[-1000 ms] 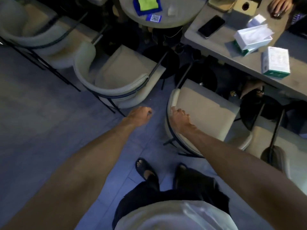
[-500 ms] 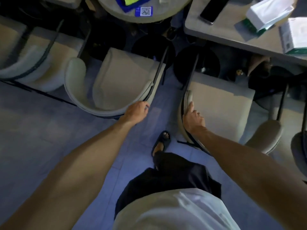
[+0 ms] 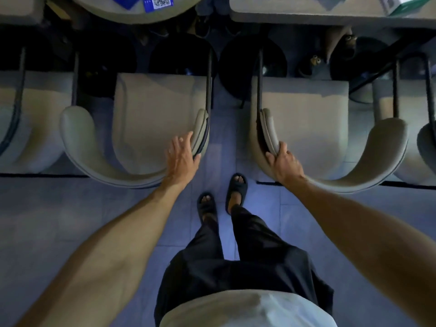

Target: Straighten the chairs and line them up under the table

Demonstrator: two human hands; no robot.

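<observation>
Gripping two chairs (image 3: 151, 114) (image 3: 306, 119), one each, two hands (image 3: 182, 159) (image 3: 284, 161)

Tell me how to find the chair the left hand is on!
Find the round table at the top with the blue QR card on it. Right below it stands a cream chair with a curved back. It alone has the left hand holding its back corner; the next chair, by the straight-edged table, has the right hand.

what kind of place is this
Probably a cafe or restaurant: a row of matching chairs, a QR code card on the round table, and a second table beside it.
</observation>
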